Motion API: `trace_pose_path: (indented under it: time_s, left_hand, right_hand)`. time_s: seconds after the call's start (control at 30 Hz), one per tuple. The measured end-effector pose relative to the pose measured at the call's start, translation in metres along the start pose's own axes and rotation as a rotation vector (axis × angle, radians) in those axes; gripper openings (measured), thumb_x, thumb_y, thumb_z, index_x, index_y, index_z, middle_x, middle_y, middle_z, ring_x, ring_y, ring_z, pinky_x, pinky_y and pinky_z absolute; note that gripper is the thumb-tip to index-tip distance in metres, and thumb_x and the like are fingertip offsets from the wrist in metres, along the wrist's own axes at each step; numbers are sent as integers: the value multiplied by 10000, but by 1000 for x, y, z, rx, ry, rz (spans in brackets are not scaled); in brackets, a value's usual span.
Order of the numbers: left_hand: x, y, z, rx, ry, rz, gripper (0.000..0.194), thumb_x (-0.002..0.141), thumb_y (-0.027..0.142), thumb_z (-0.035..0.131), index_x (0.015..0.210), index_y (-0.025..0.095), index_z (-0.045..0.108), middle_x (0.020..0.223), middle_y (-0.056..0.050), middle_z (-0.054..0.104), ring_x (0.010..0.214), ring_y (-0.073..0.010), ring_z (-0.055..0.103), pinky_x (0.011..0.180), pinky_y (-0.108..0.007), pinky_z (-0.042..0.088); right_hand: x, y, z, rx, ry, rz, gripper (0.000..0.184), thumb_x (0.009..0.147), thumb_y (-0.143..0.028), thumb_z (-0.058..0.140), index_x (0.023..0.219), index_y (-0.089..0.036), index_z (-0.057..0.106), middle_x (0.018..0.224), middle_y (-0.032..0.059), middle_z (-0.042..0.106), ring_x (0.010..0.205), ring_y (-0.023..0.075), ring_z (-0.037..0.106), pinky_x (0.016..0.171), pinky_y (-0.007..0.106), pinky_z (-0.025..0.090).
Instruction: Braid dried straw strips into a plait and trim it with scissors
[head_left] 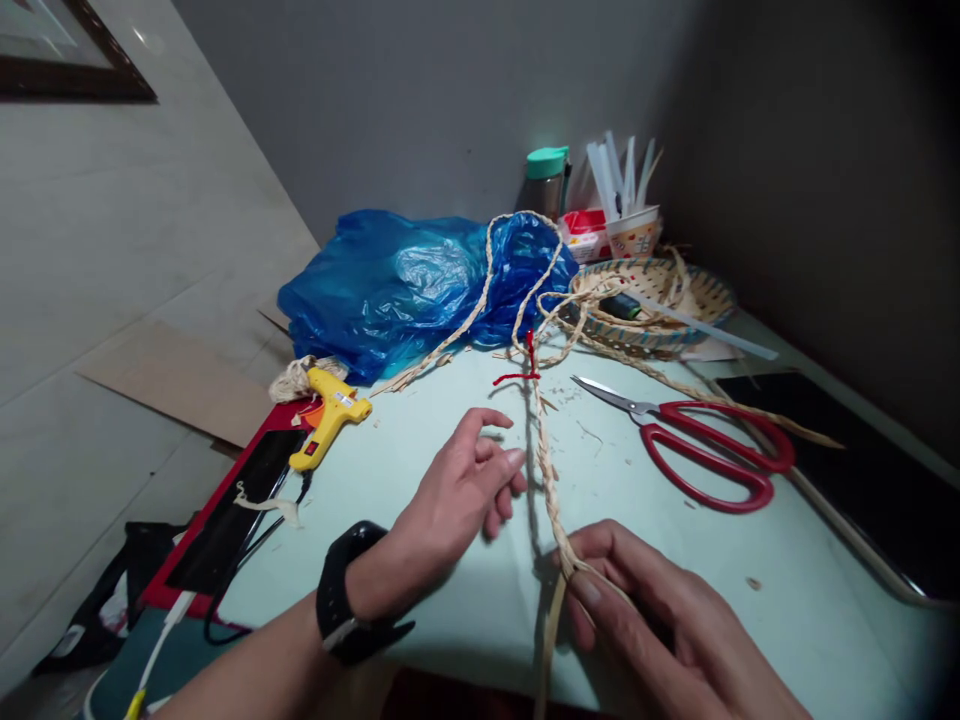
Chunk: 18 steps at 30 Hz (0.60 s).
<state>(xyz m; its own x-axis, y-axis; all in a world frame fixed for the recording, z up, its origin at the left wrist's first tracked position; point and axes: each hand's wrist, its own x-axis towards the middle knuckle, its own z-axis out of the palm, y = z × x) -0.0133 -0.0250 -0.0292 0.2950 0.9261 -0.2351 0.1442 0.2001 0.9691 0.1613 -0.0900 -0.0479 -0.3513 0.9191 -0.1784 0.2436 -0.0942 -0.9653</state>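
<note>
A pale braided straw cord (pixel 548 470) runs from the far side of the table toward me. My right hand (pixel 645 610) pinches its near end between thumb and fingers, where the strands part; one loose strand hangs down below. To the left of the cord, my left hand (pixel 469 480) hovers with fingers partly curled and apart, holding nothing and not touching the braid. Farther up, a red tie (pixel 531 355) is fastened around the cord. Red-handled scissors (pixel 694 440) lie to the right with their blades partly apart.
A yellow glue gun (pixel 330 418) lies at the left by a black-and-red panel (pixel 240 510). Behind are a blue plastic bag (pixel 405 285), a woven basket (pixel 705 290), a cup of glue sticks (pixel 634 235) and a green-lidded bottle (pixel 545 180). A dark tablet-like slab (pixel 862 470) sits right.
</note>
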Motion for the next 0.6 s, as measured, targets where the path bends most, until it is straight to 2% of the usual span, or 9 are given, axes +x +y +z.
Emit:
trace_pose_path:
  time_s: [0.03,0.1,0.17,0.23,0.3,0.4,0.5,0.6]
  left_hand:
    - [-6,-1,3,-39,-28,-1,239,921,356,519,1108,212,482,781,11,587,629,-115,552,630,-249,422]
    - [-19,-2,9,-116,-162,-52,206,918,309,529,1083,194,484,821,-10,596,754,-142,600,759,-290,442]
    - [-30,-4,15,-185,-308,-134,138,921,282,511,1007,174,504,784,-6,570,678,-112,546,691,-259,417]
    - [-36,-5,19,-202,-370,-189,142,928,309,494,950,170,512,754,7,530,569,-76,411,562,-217,330]
    - [-39,-6,21,-148,-345,-184,180,929,345,493,896,170,525,756,11,503,555,-75,324,513,-216,260]
    - [-40,-5,20,-4,-311,-84,222,934,332,476,800,167,539,755,4,492,622,-98,380,556,-224,299]
    - [-38,-7,19,131,-266,-13,233,930,288,460,755,165,552,704,11,483,673,-118,429,620,-234,331]
    - [-34,-14,19,217,-177,-68,223,901,302,498,742,163,572,580,46,405,573,-112,360,566,-247,288]
  right_hand:
    - [-1,-1,0,7,-3,-3,373,952,-527,384,772,-223,504,708,8,582,657,147,548,592,209,467]
    - [-2,-3,1,23,-3,-39,357,969,-494,372,791,-220,514,724,9,592,678,149,564,637,218,484]
    - [-3,-2,3,45,0,-86,319,988,-443,358,850,-220,539,774,16,628,708,151,593,692,232,501]
    - [-6,1,4,20,34,-111,276,992,-411,366,954,-224,565,876,31,673,751,157,625,729,241,516]
    - [-11,5,5,-76,135,-131,261,979,-411,401,1061,-236,577,999,46,695,827,172,654,752,243,527]
    - [-17,10,4,-216,227,-200,279,977,-391,408,1133,-255,595,1091,50,704,911,188,675,763,237,532]
    - [-18,12,3,-316,204,-259,271,990,-340,395,1131,-251,609,1026,44,722,846,176,691,725,233,529]
    - [-12,18,2,-436,223,-257,223,979,-323,439,1018,-224,634,913,42,714,755,168,685,703,249,516]
